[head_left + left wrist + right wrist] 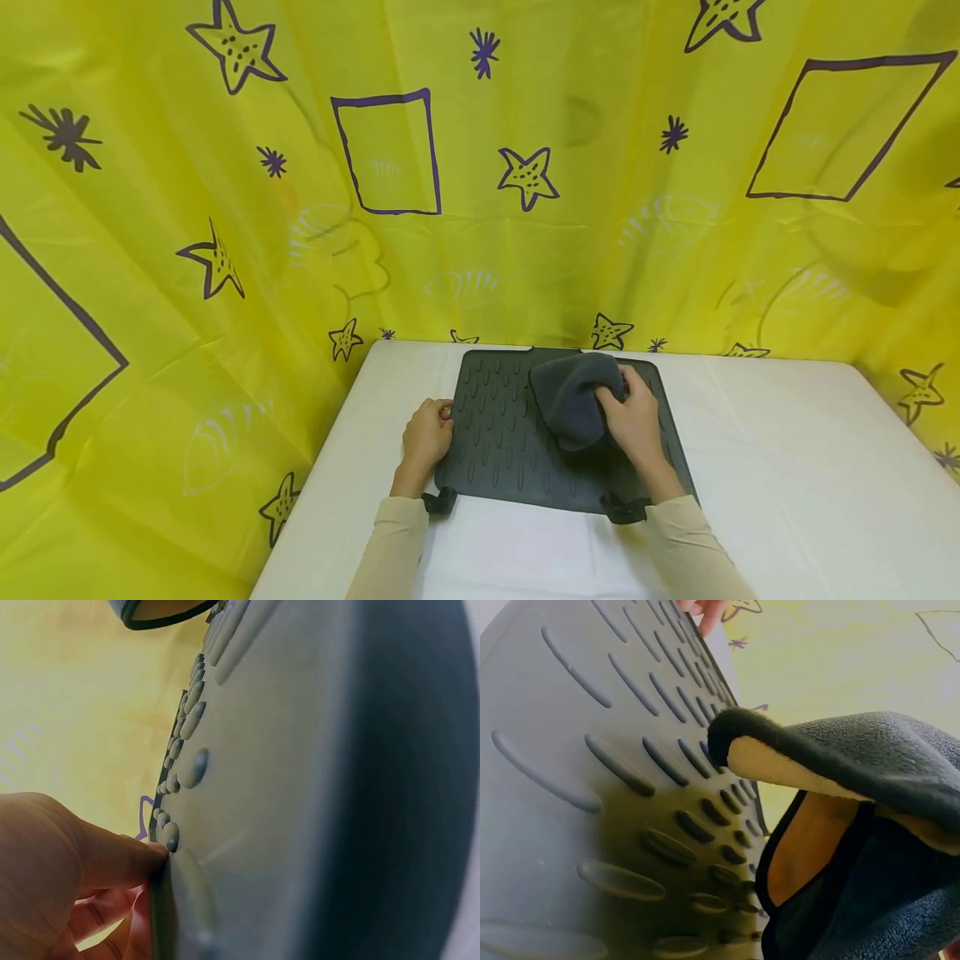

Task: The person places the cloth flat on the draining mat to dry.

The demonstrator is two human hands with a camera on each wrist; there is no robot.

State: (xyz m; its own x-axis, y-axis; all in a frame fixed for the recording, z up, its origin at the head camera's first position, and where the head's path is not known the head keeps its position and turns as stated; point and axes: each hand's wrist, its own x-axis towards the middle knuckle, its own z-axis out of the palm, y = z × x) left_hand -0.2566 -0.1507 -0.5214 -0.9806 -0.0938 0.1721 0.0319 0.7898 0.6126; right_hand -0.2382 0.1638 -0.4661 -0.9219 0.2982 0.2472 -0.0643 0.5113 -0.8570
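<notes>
A dark grey rubber mat (487, 433) with rows of raised oblong ridges lies on the white table. My left hand (427, 433) pinches its left edge; in the left wrist view the thumb (124, 859) is on the ridged face with fingers curled behind the rim. Bunched in my right hand (636, 421) is a dark grey fuzzy cloth (573, 396), which hangs over the mat's right half. In the right wrist view the cloth (885, 750) shows dark edging and folds, and most of the right hand is hidden.
Around the mat spreads the white table (780, 450). A yellow curtain (465, 242) with printed stars and frames stands close behind the table and along its left side. Dark straps (626, 508) sit at both wrists, near the mat's front edge.
</notes>
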